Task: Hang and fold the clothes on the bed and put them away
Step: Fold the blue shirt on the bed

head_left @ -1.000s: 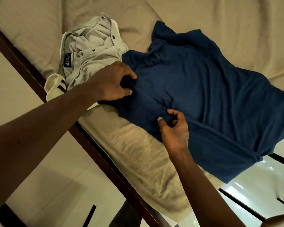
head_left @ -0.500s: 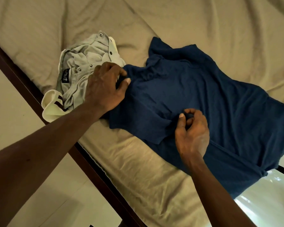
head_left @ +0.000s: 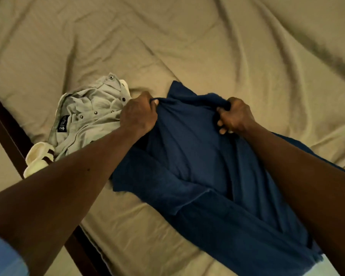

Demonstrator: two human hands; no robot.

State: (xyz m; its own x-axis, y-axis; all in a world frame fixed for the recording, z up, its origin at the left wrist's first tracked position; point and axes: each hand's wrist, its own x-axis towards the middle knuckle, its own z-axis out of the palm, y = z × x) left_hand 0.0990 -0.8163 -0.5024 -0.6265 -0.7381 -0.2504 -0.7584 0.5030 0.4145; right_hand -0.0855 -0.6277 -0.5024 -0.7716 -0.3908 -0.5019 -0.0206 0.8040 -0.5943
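A dark blue t-shirt lies spread on the bed, its lower part trailing toward the near right edge. My left hand grips the shirt's top at the left shoulder. My right hand is closed on the top at the right shoulder, bunching the cloth. A sleeve is folded in over the shirt's near left side. To the left lies a crumpled grey shirt with metal snaps and a black label. Under it peeks a cream garment with dark stripes.
The beige bedsheet is wrinkled and covers the whole mattress beyond the clothes. A dark wooden bed frame runs diagonally along the left edge, with pale floor beside it.
My right hand left the shirt's middle and moved up to the right shoulder. My left hand shifted up along the left shoulder. Both now pinch the top edge, and the view has tilted farther over the bed.
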